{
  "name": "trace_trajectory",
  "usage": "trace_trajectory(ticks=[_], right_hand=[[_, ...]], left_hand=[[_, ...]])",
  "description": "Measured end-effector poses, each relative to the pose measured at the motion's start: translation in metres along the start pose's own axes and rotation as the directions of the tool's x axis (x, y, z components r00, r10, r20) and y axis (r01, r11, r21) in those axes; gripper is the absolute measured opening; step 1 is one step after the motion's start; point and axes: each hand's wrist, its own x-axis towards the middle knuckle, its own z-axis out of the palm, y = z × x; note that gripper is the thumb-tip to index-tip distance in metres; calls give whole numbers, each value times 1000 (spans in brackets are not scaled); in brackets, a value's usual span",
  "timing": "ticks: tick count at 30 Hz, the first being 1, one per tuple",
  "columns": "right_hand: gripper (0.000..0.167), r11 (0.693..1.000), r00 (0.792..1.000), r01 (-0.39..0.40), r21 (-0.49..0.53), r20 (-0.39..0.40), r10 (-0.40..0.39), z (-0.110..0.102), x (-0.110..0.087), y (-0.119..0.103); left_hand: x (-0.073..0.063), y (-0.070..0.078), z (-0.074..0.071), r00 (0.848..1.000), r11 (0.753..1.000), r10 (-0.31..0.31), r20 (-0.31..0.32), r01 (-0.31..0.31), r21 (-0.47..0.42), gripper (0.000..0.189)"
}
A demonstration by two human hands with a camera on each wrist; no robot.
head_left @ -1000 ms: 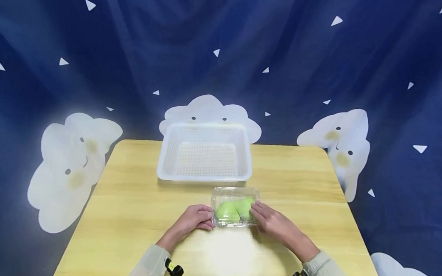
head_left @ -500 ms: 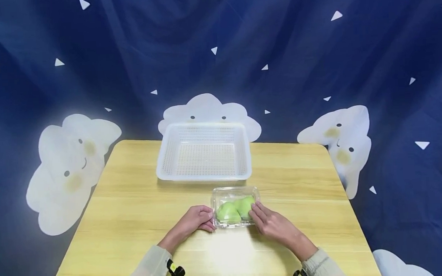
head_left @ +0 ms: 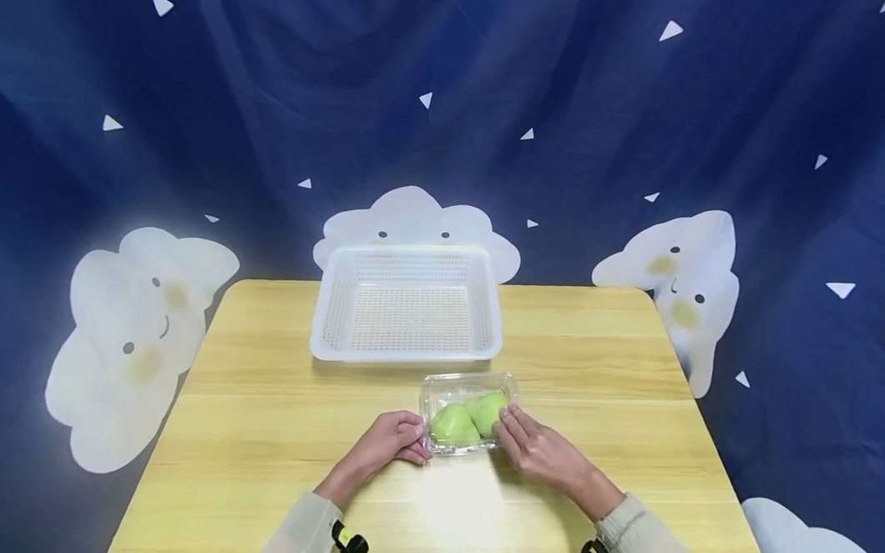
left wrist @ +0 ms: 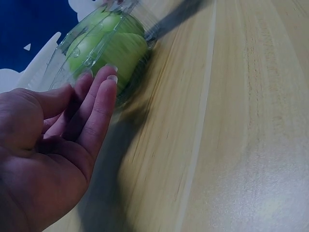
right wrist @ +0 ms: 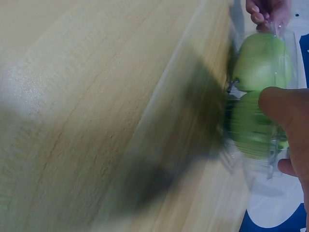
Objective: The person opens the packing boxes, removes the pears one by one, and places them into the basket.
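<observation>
Two green fruits (head_left: 454, 426) sit in a clear box (head_left: 459, 383) on a wooden table (head_left: 255, 420). We see the left hand (head_left: 388, 440) touching its left end, fingers pretty straight; the right hand (head_left: 545, 453) is on the other end, and we can't tell if it's pinching. White basket (head_left: 402, 355) sits just behind.

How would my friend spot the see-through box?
On the wooden table, look in front of the white basket. There, between the left hand and the right hand, is the clear box. Unlike the basket, it has two green fruits inside.
</observation>
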Motion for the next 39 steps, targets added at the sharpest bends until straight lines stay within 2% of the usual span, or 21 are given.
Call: trace_trajectory(ticks=[5, 12, 18, 26, 31, 39], right_hand=[[55, 999, 998, -21, 29, -57, 23, 5, 1, -4], [50, 992, 985, -56, 114, -154, 74, 9, 3, -3], [51, 991, 990, -32, 129, -131, 49, 4, 5, 1], [55, 996, 995, -8, 86, -94, 16, 2, 8, 3], [55, 992, 994, -33, 123, -97, 45, 4, 9, 2], [46, 975, 986, -73, 212, -130, 102, 1, 16, 5]], left_hand=[[-1, 1, -2, 1000, 1000, -12, -1, 12, -9, 40], [1, 4, -3, 999, 999, -33, -10, 33, 2, 38], [1, 5, -3, 999, 999, -33, -27, 34, 26, 35], [-1, 9, 0, 998, 999, -29, -56, 31, 34, 31], [-1, 11, 4, 996, 999, -23, -86, 25, 26, 28], [-2, 8, 8, 993, 1000, -25, -116, 27, 16, 23]])
